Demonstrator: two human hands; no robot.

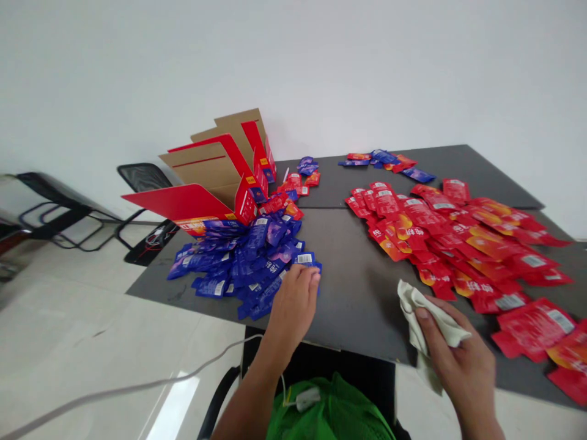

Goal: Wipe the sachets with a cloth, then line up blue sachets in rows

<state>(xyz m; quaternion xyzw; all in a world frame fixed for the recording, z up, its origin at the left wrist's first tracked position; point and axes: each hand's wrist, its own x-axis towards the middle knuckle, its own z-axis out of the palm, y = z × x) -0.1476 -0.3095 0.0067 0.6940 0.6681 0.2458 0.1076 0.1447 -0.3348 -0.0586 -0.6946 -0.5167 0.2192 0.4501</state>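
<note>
**Hands at a dark surface with two groups of sachets.** Clock positions are read from the wearer, with 12 o'clock at the far edge of the surface.

The left hand lies at the near edge of the blue sachets, a loose, overlapping pile at about 11 o'clock. Its fingers are curved and their tips meet the topmost sachet, which shows a barcode. Whether this sachet is pinched or only touched cannot be told.

The right hand, at about 4 o'clock, is closed around a bunched off-white cloth, with one fold hanging past the surface edge. The red sachets spread from 1 to 3 o'clock, just beyond this hand, and do not touch it.

Handling: each sachet looks light, flat and flexible, with a glossy film that may slip between dry fingertips. A pinch at a sealed edge or corner is likely the surest hold. The cloth appears soft and yielding, and can be held by any fold.

Surroundings: an open carton with red and brown flaps leans at the far end of the blue pile, at about 11 o'clock. A small mixed cluster of sachets lies near the far edge. A black chair stands on the tiled floor at about 10 o'clock. A green mesh bag lies below the near edge.
</note>
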